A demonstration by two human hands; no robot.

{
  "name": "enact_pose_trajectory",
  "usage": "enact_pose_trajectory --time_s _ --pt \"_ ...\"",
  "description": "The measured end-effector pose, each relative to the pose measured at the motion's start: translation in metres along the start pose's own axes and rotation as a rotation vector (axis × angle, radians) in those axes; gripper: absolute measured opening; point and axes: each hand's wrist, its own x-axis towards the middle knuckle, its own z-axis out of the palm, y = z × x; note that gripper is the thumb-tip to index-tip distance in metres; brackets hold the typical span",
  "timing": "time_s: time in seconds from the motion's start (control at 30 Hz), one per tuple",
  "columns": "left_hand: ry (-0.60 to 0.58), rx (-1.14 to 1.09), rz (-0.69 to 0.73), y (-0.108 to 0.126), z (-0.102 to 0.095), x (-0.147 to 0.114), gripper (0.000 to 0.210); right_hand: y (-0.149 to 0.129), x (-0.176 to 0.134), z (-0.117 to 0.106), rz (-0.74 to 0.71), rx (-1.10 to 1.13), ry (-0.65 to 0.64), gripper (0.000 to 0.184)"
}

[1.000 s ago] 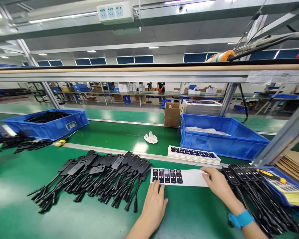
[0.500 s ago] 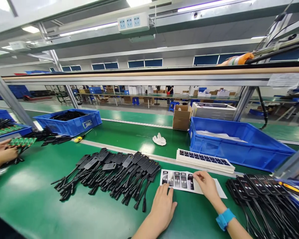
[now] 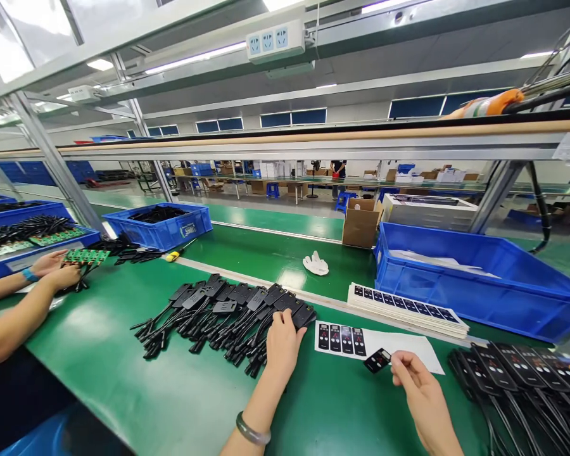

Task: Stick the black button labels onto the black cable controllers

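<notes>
My right hand (image 3: 420, 396) pinches a black label (image 3: 377, 360) by one corner, tilted above the green bench. Beside it lies a white label sheet (image 3: 399, 345), with a few black labels (image 3: 335, 337) left on its left part. My left hand (image 3: 284, 342) is at the right end of a row of black cabled housings (image 3: 240, 294). Its fingers are bent over the end black cabled housing (image 3: 304, 315), with the thumb at its lower edge; the fingertips are partly hidden. Cables from the row trail toward me.
Stacked label sheets (image 3: 408, 310) lie before a large blue bin (image 3: 456, 285). Labelled cabled units (image 3: 503, 367) are piled at right. A white glove (image 3: 315, 263), a cardboard box (image 3: 361, 223) and a blue crate (image 3: 164, 228) stand farther back. At left, a co-worker's hands (image 3: 59, 269) hold a green circuit-board panel (image 3: 86, 256).
My right hand has peeled a label off the sheet and drawn it toward me. My left hand has moved from the sheet to the housings at left. The view has shifted left.
</notes>
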Motion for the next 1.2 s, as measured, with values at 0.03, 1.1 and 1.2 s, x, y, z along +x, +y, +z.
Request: enact_pose_trajectory --time_s 0.03,1.1,1.2 --pt "-0.006 -0.014 -0.004 -0.003 -0.001 0.001 0.033 0.000 -0.003 0.003 -0.002 0.001 -0.021 0.035" --pt "-1.130 -1.671 -0.530 0.078 -0.007 -0.084 0.045 -0.018 -0.020 0.014 0.092 0.235 -0.172 0.034" --pt "-1.130 -1.668 -0.515 0.079 -0.010 -0.085 0.046 -0.020 -0.021 0.012 0.097 0.246 -0.174 0.032"
